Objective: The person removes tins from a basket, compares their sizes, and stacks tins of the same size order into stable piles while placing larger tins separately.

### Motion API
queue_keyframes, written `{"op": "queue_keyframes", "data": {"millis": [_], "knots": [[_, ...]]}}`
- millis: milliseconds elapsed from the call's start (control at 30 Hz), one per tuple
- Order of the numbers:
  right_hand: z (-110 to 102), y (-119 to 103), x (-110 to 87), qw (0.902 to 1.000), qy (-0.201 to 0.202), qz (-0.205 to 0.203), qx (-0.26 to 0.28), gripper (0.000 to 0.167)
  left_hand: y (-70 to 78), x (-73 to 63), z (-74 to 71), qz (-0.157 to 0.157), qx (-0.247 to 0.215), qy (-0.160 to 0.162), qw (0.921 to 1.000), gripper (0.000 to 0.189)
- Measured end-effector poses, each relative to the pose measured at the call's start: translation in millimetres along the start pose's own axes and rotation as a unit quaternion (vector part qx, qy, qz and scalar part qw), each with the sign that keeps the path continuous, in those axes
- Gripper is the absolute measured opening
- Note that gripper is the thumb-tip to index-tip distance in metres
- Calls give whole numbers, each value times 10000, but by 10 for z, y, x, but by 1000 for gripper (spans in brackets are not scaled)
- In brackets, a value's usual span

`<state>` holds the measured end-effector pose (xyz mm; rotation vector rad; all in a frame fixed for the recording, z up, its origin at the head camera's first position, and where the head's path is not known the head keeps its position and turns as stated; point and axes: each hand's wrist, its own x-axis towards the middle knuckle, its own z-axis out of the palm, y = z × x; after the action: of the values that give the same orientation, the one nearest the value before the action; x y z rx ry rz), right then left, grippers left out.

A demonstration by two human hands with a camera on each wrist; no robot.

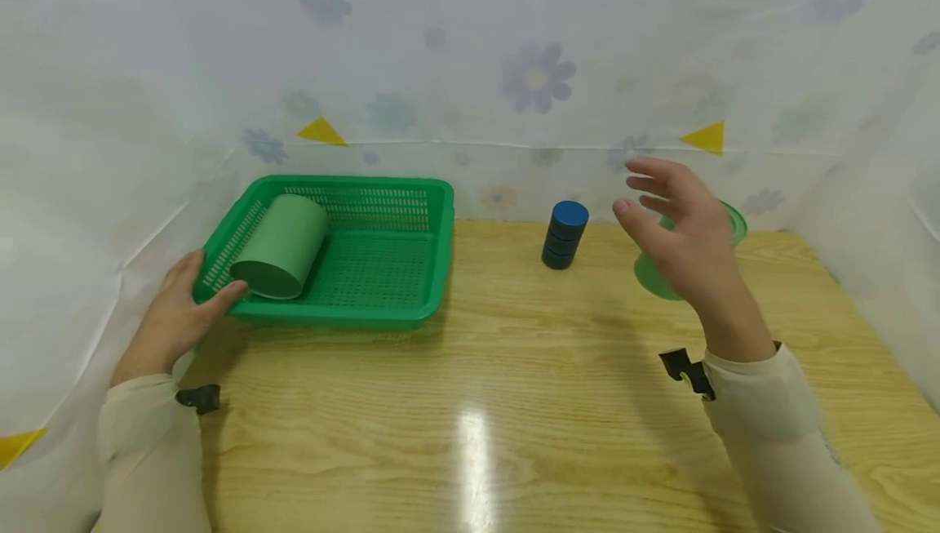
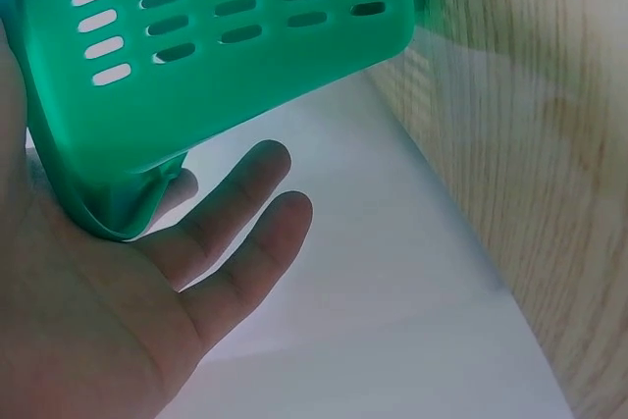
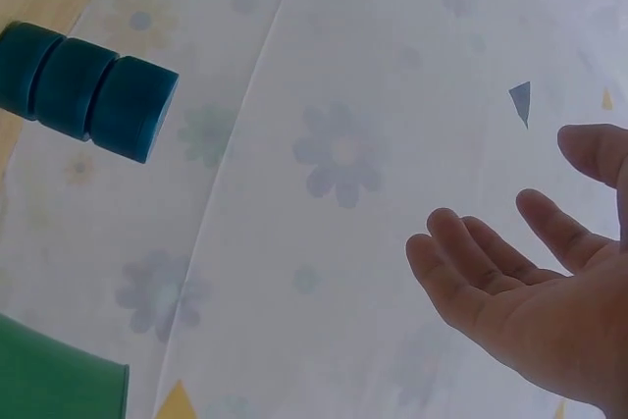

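My left hand (image 1: 176, 313) holds the near left corner of a green plastic basket (image 1: 389, 314), thumb over the rim and fingers along the outside. In the left wrist view the basket's slotted wall (image 2: 235, 71) rises from the crook of that hand (image 2: 88, 321). A pale green cylinder (image 1: 282, 243) lies on its side in the basket. Raised above the table's right half, my right hand (image 1: 686, 235) is empty, its fingers loosely bent. It partly hides a green object with a round rim (image 1: 657, 278). Left of it stands a blue grooved cylinder (image 1: 564, 235), apart from the fingers.
Beneath everything is a wood-grain tabletop (image 1: 382, 410). A white flowered sheet (image 1: 455, 51) encloses the back and both sides, with yellow triangles (image 1: 707, 139) on it. The basket stands at the back left, close to the sheet.
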<state>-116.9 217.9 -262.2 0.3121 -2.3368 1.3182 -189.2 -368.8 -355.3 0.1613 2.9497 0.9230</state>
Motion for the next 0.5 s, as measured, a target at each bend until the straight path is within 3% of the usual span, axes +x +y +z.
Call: {"op": "queue_keyframes", "data": {"millis": [267, 500], "knots": [[128, -90, 89, 9993, -112, -370, 10, 47, 25, 9, -17, -110, -25, -98, 9999, 96], [292, -217, 188, 9986, -294, -436, 105, 47, 20, -1, -9, -109, -64, -95, 9999, 96]]}}
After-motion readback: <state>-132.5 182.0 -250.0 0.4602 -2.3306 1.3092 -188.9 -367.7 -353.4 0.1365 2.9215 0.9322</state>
